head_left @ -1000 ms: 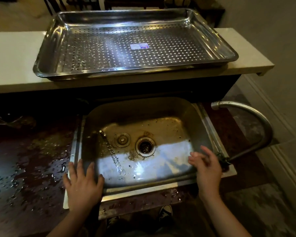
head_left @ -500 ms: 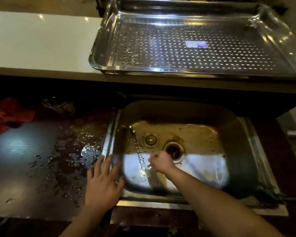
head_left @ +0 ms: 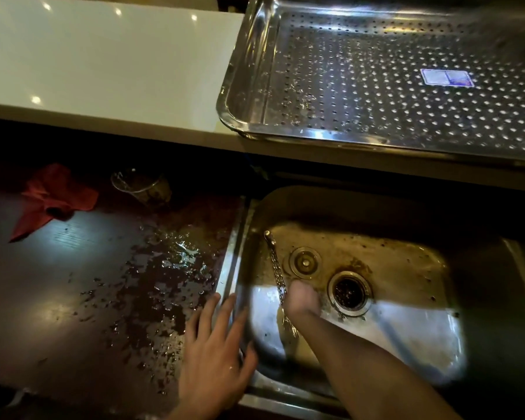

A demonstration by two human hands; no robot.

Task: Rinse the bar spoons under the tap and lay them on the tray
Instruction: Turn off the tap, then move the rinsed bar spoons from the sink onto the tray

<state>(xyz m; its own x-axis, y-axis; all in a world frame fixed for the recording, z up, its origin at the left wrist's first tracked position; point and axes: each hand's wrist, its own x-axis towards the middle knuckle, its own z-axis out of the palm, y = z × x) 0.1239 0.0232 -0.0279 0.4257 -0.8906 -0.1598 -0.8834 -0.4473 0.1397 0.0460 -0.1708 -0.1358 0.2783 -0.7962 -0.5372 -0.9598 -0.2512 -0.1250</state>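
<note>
A bar spoon (head_left: 274,262) with a twisted handle lies in the steel sink (head_left: 406,207), left of the drain. My right hand (head_left: 302,300) reaches down into the basin, its fingers curled over the spoon's lower handle; the hand is blurred. The spoon's bowl end shows just under my wrist. My left hand (head_left: 215,350) lies flat with straight fingers on the sink's left rim and holds nothing. The perforated steel tray (head_left: 255,86) sits on the white shelf above the sink and carries only a label and water drops. The tap is out of view.
A drain hole (head_left: 349,292) and a round plug (head_left: 304,262) sit in the sink floor. Left of the sink is a dark wet counter (head_left: 103,298) with a red cloth (head_left: 52,198) and a clear cup (head_left: 140,186). The white shelf (head_left: 103,65) runs along the back.
My right hand has left the tap at the sink's right edge and come down onto the spoon in the basin. The view has swung left and closer. My left hand has stayed on the rim.
</note>
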